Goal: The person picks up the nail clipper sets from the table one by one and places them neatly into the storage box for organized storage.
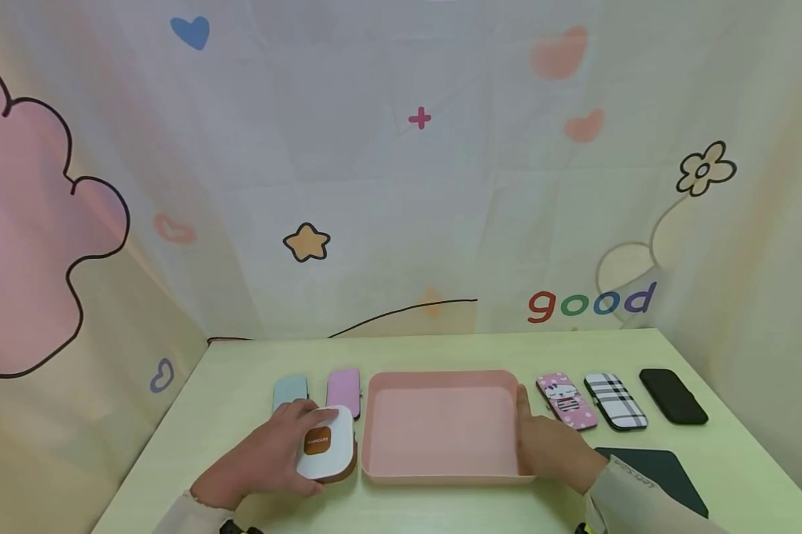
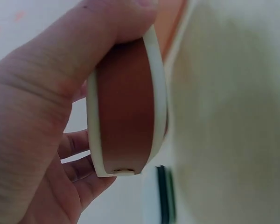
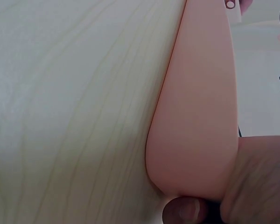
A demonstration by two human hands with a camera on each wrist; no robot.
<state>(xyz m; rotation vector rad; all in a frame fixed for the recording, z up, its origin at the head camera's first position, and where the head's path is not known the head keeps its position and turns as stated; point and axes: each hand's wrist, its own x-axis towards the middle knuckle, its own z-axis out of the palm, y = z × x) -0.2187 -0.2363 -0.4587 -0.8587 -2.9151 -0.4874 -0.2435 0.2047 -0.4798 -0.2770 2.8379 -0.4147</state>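
Observation:
My left hand [image 1: 277, 449] holds a manicure case [image 1: 339, 449] by its sides, near the left wall of the pink tray. The case has a white lid with an orange-brown label, and its brown side band [image 2: 126, 107] faces the left wrist camera, with a small catch at one end. The pink tray [image 1: 441, 423] lies flat on the table with nothing in it. My right hand [image 1: 554, 445] grips the tray's right wall at the near corner; in the right wrist view a fingertip [image 3: 189, 210] shows beside that corner.
Behind my left hand lie a light blue case [image 1: 290, 389] and a lilac case [image 1: 344, 391]. Right of the tray are a pink cartoon case [image 1: 566, 402], a plaid case [image 1: 616, 401] and a black case [image 1: 673, 396]. A dark flat item [image 1: 668, 475] lies partly under my right sleeve.

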